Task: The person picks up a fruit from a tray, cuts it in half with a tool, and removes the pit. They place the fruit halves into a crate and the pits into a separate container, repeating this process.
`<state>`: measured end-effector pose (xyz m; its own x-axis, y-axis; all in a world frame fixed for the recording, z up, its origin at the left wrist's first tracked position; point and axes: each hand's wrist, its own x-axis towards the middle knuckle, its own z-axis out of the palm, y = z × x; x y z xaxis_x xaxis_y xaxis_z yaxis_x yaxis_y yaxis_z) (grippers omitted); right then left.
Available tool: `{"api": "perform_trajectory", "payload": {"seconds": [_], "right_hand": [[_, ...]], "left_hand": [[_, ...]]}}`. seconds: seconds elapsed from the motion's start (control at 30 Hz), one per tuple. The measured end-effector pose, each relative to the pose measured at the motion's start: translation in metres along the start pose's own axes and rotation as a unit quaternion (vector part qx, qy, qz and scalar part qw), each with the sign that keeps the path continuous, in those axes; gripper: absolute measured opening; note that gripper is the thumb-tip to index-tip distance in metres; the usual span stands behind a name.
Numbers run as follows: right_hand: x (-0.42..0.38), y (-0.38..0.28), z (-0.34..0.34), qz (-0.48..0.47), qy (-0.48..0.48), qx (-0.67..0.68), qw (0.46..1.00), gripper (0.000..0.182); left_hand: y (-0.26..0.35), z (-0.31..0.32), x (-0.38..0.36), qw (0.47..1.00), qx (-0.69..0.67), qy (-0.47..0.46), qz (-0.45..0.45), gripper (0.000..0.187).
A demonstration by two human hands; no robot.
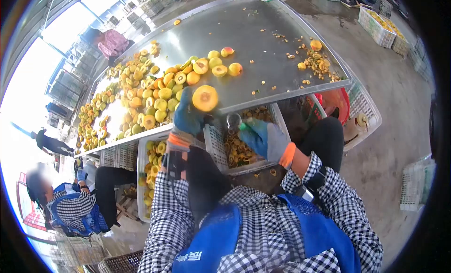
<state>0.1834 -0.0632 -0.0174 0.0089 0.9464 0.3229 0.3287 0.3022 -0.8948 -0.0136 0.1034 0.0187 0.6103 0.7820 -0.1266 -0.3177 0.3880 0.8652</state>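
My left hand (187,117), in a blue glove with an orange cuff, holds up a halved yellow-orange fruit (205,98), its cut face toward me, at the edge of the metal table (263,33). My right hand (263,137), gloved the same way, grips a small round-ended metal pitting tool (233,119) just right of the fruit, above a white crate of pits and scraps (240,148). A big pile of yellow and orange fruit (141,94) lies on the table's left half.
A second white crate of fruit halves (152,162) stands under the table by my left knee. A red basket (336,103) sits to the right. A seated person in checks and blue (70,202) works at the left. More crates (378,26) stand on the wet floor.
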Motion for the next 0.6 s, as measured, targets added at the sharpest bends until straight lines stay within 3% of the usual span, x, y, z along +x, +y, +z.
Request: {"api": "perform_trajectory", "payload": {"seconds": [0.03,0.1,0.2,0.23,0.3,0.4,0.5,0.57,0.6], "right_hand": [[0.005,-0.01,0.001,-0.024,0.019,0.043,0.999,0.03],[0.011,-0.029,0.0,-0.031,0.012,-0.095,0.995,0.032],[0.011,-0.043,0.008,-0.024,0.008,-0.188,0.982,0.038],[0.01,-0.049,0.011,-0.011,0.001,-0.203,0.979,0.039],[0.005,-0.056,0.016,0.001,-0.007,-0.228,0.974,0.041],[-0.001,-0.063,0.021,0.002,-0.017,-0.252,0.968,0.043],[-0.006,-0.07,0.025,0.013,-0.041,-0.255,0.966,0.043],[-0.007,-0.077,0.025,0.023,-0.056,-0.249,0.967,0.043],[-0.007,-0.077,0.026,0.029,-0.062,-0.249,0.966,0.044]], "left_hand": [[-0.009,0.004,-0.007,0.999,0.034,0.025,0.02,0.065],[-0.027,0.007,-0.02,0.986,0.147,0.053,0.062,0.069],[-0.048,0.013,-0.04,0.903,0.364,0.073,0.215,0.055],[-0.052,0.016,-0.049,0.855,0.425,0.079,0.287,0.051],[-0.044,0.023,-0.061,0.63,0.592,0.068,0.499,0.045],[-0.043,0.029,-0.081,0.695,0.574,0.076,0.425,0.048],[-0.047,0.022,-0.084,0.647,0.586,0.065,0.484,0.045],[-0.05,0.022,-0.09,0.719,0.537,0.08,0.434,0.045],[-0.051,0.021,-0.09,0.72,0.537,0.083,0.432,0.046]]}}
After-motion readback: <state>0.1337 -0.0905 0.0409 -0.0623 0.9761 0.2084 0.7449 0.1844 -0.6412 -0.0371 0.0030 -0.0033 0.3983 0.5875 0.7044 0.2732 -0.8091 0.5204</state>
